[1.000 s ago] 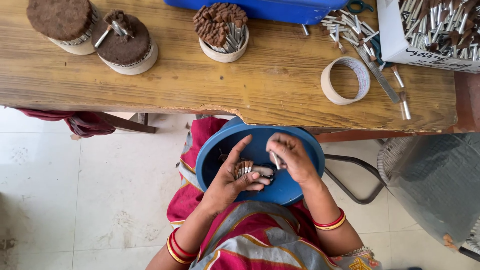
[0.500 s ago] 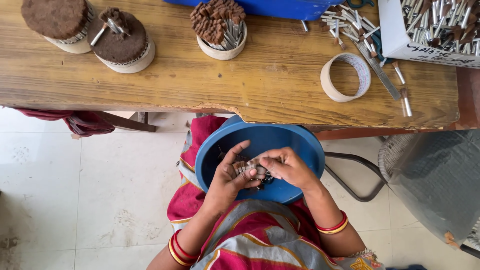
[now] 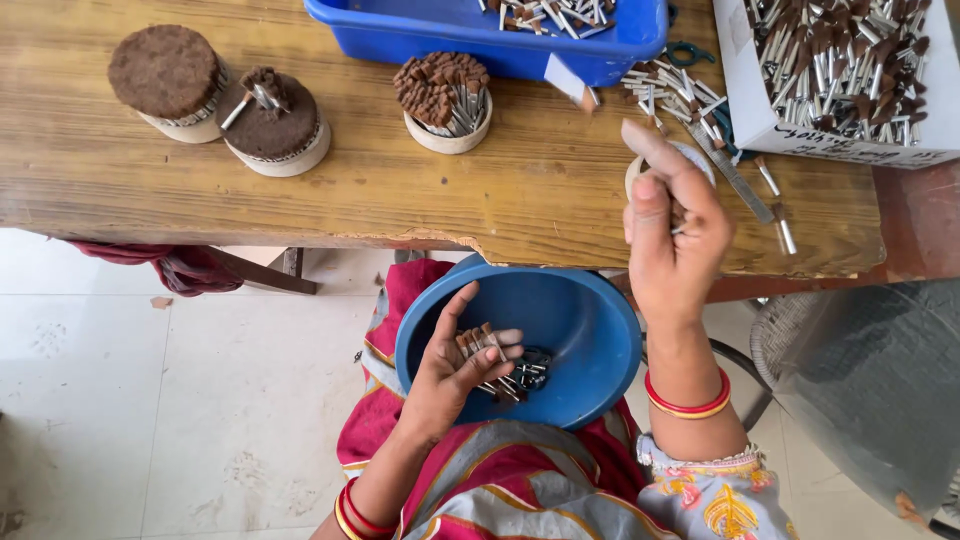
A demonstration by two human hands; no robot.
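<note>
Your left hand [image 3: 462,365] cups a bundle of small brushes [image 3: 482,352] over the blue bowl [image 3: 580,320]. Your right hand [image 3: 675,235] pinches something small above the wooden table [image 3: 400,190]; what it is, I cannot tell. Placing it looks like the step in hand.

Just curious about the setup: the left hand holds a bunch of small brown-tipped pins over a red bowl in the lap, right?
Not quite: the bowl is blue, not red, as the head view shows. The left hand does hold a bunch of small brown-tipped pins over it, in the lap.
</note>
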